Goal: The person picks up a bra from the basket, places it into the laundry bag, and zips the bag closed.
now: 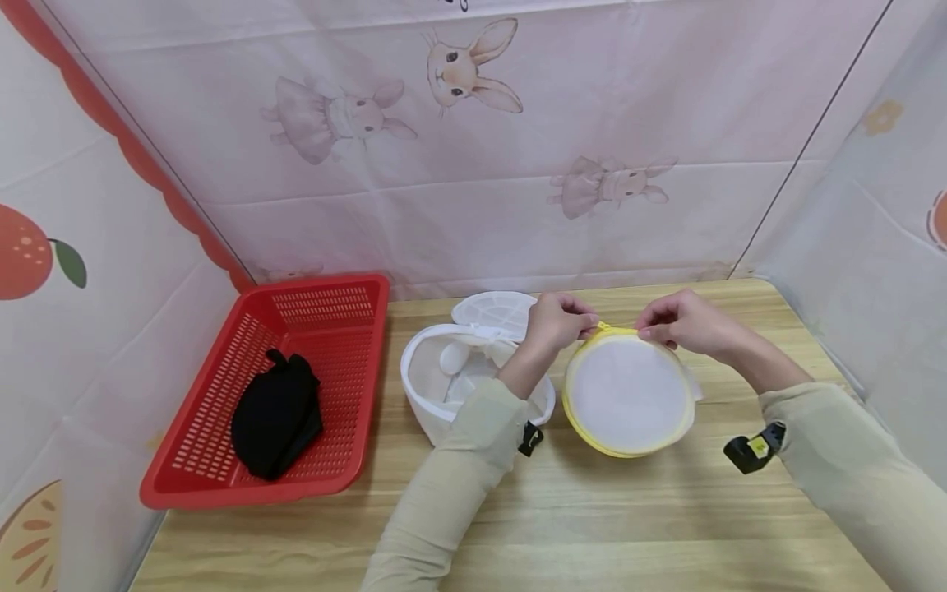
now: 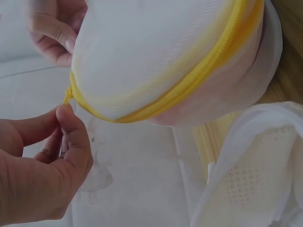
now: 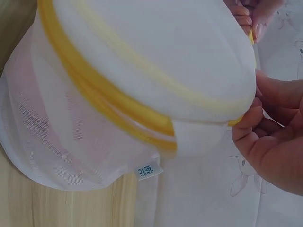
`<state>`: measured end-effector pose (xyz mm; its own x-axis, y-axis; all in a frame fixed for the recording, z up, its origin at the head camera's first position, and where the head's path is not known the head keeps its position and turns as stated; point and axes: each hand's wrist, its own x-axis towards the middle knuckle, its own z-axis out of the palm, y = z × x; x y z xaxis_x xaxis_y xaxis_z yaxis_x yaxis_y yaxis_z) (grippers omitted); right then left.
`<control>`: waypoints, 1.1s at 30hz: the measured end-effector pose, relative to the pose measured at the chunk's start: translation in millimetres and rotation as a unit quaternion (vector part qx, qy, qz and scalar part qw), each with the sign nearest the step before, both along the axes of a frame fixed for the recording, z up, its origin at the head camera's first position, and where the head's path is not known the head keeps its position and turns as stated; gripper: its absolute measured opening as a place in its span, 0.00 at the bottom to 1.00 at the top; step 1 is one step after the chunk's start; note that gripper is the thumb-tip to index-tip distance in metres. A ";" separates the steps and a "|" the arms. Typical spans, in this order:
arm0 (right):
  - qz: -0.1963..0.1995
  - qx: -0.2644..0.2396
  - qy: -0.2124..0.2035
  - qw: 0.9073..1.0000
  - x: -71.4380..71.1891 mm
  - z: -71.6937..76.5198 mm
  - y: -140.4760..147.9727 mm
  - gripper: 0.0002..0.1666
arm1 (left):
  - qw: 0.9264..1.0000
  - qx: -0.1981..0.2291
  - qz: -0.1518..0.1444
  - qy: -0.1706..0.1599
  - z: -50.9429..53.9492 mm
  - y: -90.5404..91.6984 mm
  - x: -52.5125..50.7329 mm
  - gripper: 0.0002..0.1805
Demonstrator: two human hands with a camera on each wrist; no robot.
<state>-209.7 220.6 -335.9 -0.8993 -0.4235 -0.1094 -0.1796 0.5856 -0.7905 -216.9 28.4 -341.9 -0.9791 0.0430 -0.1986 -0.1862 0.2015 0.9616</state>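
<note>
A round white mesh bag [image 1: 629, 395] with a yellow zipper edge stands on the wooden table, right of centre. At its back left edge my left hand [image 1: 555, 322] pinches the yellow zipper pull [image 2: 68, 94] between thumb and forefinger. My right hand [image 1: 688, 325] pinches the yellow rim [image 3: 234, 122] at the back right. Through the mesh side [image 3: 61, 127] something pinkish shows faintly. A small white tag [image 3: 148, 171] hangs from the side. Beside it on the left is an open white mesh bag [image 1: 425, 403] with its lid [image 1: 491, 311] folded back and pale items inside.
A red plastic basket [image 1: 355, 395] at the left holds a black cloth item [image 1: 275, 419]. Printed cloth walls [image 1: 459, 164] enclose the table [image 1: 592, 526] at the back and both sides. My left forearm crosses in front of the open white bag.
</note>
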 end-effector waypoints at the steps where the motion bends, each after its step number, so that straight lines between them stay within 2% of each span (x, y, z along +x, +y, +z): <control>1: 0.000 -0.002 0.002 1.000 0.0 0.0 0.0 0.06 | 1.000 0.002 0.001 -0.002 -0.2 -0.1 -0.2 0.01; 9: -0.011 -0.010 0.003 1.000 0.5 -0.2 0.0 0.05 | 0.999 0.023 0.009 -0.028 -2.6 -1.6 -1.2 0.02; 19: -0.024 -0.007 0.001 1.000 2.5 2.4 0.1 0.05 | 0.998 0.043 0.013 -0.035 -5.7 -3.1 -1.6 0.02; 25: -0.048 -0.005 -0.006 0.999 4.5 5.8 10.3 0.07 | 0.997 0.071 0.022 -0.038 -10.7 -13.4 -4.9 0.02; 33: -0.063 -0.016 -0.013 0.998 3.1 0.4 33.2 0.10 | 0.996 0.076 0.009 -0.045 -17.7 -31.7 -9.8 0.02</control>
<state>-206.6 253.8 -335.5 -0.9427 -0.3109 -0.1211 -0.0856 0.5764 -0.8127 -226.6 -3.4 -359.6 -0.9587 0.0625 -0.2776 -0.2747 0.0518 0.9601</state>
